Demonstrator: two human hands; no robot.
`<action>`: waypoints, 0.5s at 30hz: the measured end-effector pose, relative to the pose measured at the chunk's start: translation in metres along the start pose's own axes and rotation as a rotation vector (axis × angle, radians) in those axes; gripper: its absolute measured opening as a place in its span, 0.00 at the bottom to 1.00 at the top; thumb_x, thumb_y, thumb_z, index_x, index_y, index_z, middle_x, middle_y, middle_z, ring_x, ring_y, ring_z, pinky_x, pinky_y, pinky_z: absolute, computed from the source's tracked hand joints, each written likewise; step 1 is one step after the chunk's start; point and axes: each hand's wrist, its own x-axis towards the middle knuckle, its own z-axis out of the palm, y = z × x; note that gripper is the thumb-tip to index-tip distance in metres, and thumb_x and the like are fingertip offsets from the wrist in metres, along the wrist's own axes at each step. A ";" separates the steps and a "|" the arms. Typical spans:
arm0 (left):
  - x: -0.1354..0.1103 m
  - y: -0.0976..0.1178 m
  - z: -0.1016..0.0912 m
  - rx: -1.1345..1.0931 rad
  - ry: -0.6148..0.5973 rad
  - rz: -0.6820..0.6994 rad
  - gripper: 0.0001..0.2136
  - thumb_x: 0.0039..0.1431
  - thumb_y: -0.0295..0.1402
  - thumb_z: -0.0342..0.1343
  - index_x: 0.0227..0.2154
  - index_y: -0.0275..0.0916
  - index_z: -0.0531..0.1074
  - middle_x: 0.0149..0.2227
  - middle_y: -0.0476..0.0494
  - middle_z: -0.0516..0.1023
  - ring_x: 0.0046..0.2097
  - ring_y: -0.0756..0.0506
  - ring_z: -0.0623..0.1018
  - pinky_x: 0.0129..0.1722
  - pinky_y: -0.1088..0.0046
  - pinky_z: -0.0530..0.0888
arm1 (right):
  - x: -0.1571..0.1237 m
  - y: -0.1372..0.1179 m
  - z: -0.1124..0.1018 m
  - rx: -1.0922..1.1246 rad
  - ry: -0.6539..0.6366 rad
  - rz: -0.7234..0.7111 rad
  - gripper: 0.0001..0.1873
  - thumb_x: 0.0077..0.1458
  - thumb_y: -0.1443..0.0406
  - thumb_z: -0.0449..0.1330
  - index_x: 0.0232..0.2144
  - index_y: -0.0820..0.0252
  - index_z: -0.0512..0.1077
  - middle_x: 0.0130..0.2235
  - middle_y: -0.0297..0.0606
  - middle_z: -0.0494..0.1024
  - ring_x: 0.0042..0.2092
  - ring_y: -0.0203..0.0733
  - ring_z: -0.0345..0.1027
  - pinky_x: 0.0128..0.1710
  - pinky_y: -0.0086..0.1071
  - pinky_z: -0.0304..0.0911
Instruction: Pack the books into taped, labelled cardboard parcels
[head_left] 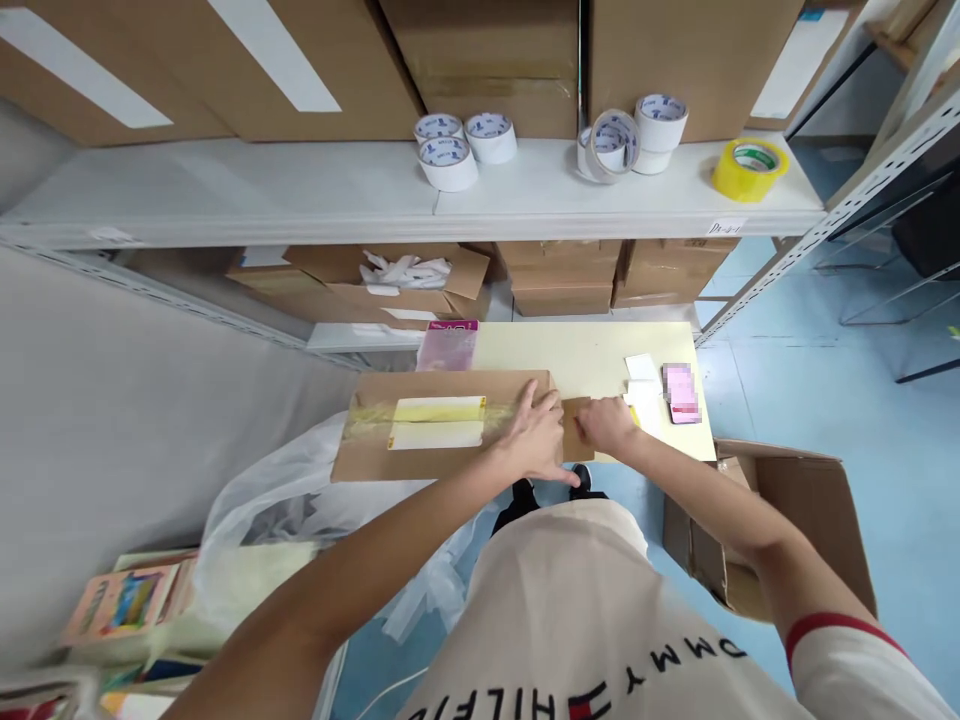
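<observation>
Left hand flat on parcel, long axis left-right

White metal shelf against grey wall, pale blue floor, cream table.

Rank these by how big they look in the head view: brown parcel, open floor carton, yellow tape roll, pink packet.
1. Largest: the open floor carton and the brown parcel. They look about alike, and the carton is partly hidden, so I leave them unranked.
2. Much smaller: the yellow tape roll and the pink packet. They look nearly alike and sit at different depths, so the order is unsure.
</observation>
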 end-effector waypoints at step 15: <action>-0.005 -0.012 0.009 -0.167 0.175 -0.133 0.34 0.59 0.46 0.53 0.67 0.39 0.56 0.72 0.34 0.46 0.72 0.34 0.46 0.67 0.46 0.44 | 0.021 0.048 0.135 0.617 0.420 0.259 0.36 0.56 0.69 0.50 0.66 0.68 0.53 0.52 0.53 0.77 0.51 0.53 0.71 0.52 0.44 0.66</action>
